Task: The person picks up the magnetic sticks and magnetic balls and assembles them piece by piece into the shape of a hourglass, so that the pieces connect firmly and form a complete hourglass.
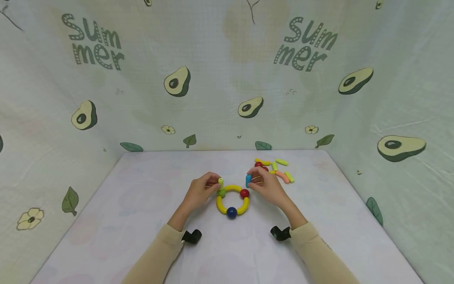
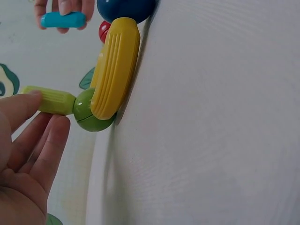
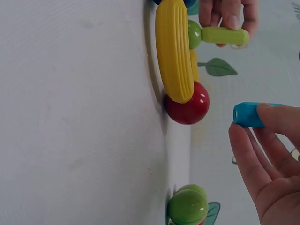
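Note:
A ring of yellow curved sticks (image 1: pixel 233 188) joined by a green ball (image 2: pixel 88 119), a red ball (image 1: pixel 244 193) and a dark blue ball (image 1: pixel 231 213) lies on the table. My left hand (image 1: pixel 201 191) pinches a light green stick (image 2: pixel 58 101) that stands upright with its lower end against the green ball. Between thumb and fingers, my right hand (image 1: pixel 267 187) holds a light blue stick (image 3: pixel 248 114) upright. Its lower end is above the red ball, and the right wrist view shows a gap between them.
Beyond my right hand lies a loose group of pieces: light green sticks (image 1: pixel 281 162), an orange curved stick (image 1: pixel 282 177), a yellow curved stick (image 1: pixel 263 162) and red balls (image 1: pixel 258 164). A green ball (image 3: pixel 188 205) appears low in the right wrist view. A printed cloth (image 1: pixel 213 118) rises behind the table.

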Tool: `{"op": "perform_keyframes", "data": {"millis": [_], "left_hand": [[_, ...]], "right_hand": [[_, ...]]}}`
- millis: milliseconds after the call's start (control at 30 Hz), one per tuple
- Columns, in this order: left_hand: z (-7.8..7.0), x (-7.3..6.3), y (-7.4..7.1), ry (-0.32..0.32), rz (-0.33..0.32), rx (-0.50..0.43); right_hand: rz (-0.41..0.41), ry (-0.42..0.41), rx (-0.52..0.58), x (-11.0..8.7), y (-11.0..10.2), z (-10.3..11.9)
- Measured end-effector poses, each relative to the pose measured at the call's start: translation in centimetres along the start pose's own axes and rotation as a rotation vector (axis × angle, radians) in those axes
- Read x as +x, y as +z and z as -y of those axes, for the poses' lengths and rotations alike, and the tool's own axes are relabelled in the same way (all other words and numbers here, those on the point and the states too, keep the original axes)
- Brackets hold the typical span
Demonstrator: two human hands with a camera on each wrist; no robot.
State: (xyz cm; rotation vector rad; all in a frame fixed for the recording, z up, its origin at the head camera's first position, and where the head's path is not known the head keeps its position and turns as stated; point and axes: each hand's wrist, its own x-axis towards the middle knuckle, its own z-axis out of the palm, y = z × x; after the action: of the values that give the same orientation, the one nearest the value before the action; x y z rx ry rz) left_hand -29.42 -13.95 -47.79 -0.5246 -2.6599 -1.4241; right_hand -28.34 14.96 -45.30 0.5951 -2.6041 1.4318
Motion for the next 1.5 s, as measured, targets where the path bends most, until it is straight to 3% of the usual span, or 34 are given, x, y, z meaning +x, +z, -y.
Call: {"op": "perform_keyframes", "data": {"millis": [700, 1233, 1500], "left_hand": [[-0.3, -0.3, -0.1, -0.011, 0.006, -0.011], [-0.3, -0.1, -0.2, 0.005, 0.021, -0.026], [-0.3, -0.3, -0.1, 0.015, 0.025, -0.031]], "right_hand": [[0.059, -0.021, -0.006, 0.0, 1.1, -0.3], [0.016, -0.002, -0.022, 0.0, 1.4, -1.0], [0.001, -0.034, -0.047, 0.1, 1.4, -1.0]]}}
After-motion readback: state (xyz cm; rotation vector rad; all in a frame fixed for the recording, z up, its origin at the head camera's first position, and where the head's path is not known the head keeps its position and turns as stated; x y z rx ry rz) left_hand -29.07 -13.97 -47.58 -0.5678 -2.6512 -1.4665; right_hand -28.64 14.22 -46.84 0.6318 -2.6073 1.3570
